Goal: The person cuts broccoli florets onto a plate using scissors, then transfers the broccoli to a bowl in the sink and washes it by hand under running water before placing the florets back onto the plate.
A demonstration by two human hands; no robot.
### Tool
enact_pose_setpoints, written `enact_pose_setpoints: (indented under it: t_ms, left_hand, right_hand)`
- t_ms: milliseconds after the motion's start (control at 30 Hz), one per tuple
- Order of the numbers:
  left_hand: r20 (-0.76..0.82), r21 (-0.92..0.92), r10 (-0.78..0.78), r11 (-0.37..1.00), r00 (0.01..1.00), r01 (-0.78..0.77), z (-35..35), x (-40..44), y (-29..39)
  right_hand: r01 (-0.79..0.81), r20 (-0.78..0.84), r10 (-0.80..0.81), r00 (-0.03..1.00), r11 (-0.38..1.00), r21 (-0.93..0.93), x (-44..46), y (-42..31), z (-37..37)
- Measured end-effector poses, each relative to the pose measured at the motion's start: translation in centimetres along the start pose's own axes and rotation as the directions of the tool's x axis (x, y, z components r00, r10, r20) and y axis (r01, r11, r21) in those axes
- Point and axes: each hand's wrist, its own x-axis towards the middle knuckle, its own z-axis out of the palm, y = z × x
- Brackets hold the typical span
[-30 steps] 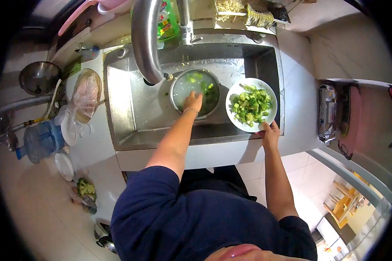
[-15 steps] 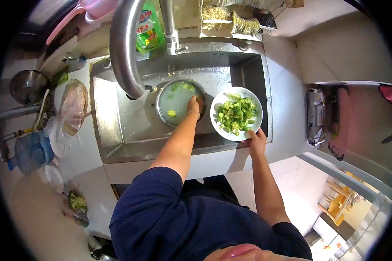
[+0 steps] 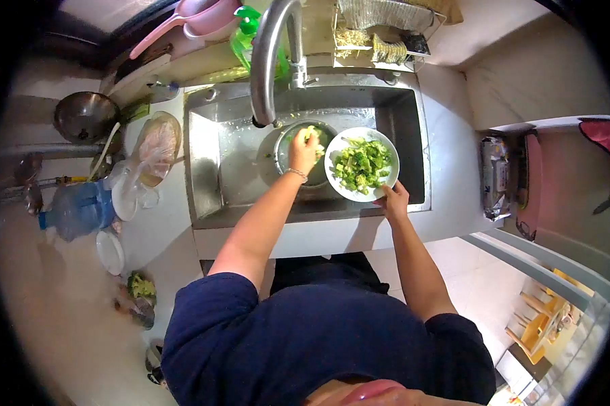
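My left hand (image 3: 303,152) is above a round metal bowl (image 3: 278,150) of water, its fingers closed on pale green broccoli pieces (image 3: 310,132). The bowl sits in the steel sink (image 3: 213,193), partly hidden by my hand and by the plate. On the right, my right hand (image 3: 394,201) grips the lower rim of a white plate (image 3: 332,173), holding it over the sink. Chopped broccoli (image 3: 366,164) is heaped on that plate. Some of the right fingers are hidden under the rim.
A curved steel faucet (image 3: 263,68) arches over the sink, with a green soap bottle (image 3: 244,40) behind. At the left stand a metal bowl (image 3: 86,116), a blue water jug (image 3: 81,206) and a plastic-covered dish (image 3: 159,149). A rack (image 3: 379,51) holds scrubbers.
My left hand has come up out of the water with broccoli pieces in its fingers. The plate stays in my right hand beside the bowl. The camera view has shifted.
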Motion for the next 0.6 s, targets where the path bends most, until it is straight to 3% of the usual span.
enact_pose_setpoints:
  t_ms: [33,133,233,400,500,600]
  left_hand:
    - [-0.021,0.128,0.211,0.97,0.977,-0.207,0.6,-0.2,1.8]
    - [0.169,0.268,0.299,0.903,0.939,-0.336,2.2,-2.1,8.9]
    - [0.344,0.413,0.372,0.765,0.862,-0.494,3.6,-2.1,10.0]
    - [0.533,0.647,0.212,0.523,0.819,-0.556,3.4,-2.5,9.6]
    - [0.533,0.632,0.18,0.565,0.827,-0.53,3.0,-3.2,9.5]
    - [0.481,0.553,0.35,0.591,0.804,-0.588,3.0,-4.2,9.3]
  right_hand:
    - [-0.015,0.023,0.014,1.0,1.0,0.02,-0.2,-0.5,0.3]
    - [-0.023,0.054,0.022,0.998,1.0,0.015,-1.2,-2.3,0.5]
    - [-0.007,0.174,0.003,0.985,1.0,0.018,-1.8,-3.4,1.2]
    - [0.02,0.273,0.013,0.962,0.993,-0.119,-2.0,-3.8,1.1]
    - [-0.006,0.233,0.022,0.972,0.998,-0.069,-3.0,-3.9,1.4]
    - [-0.005,0.212,0.012,0.977,0.999,-0.032,-2.9,-2.9,1.0]
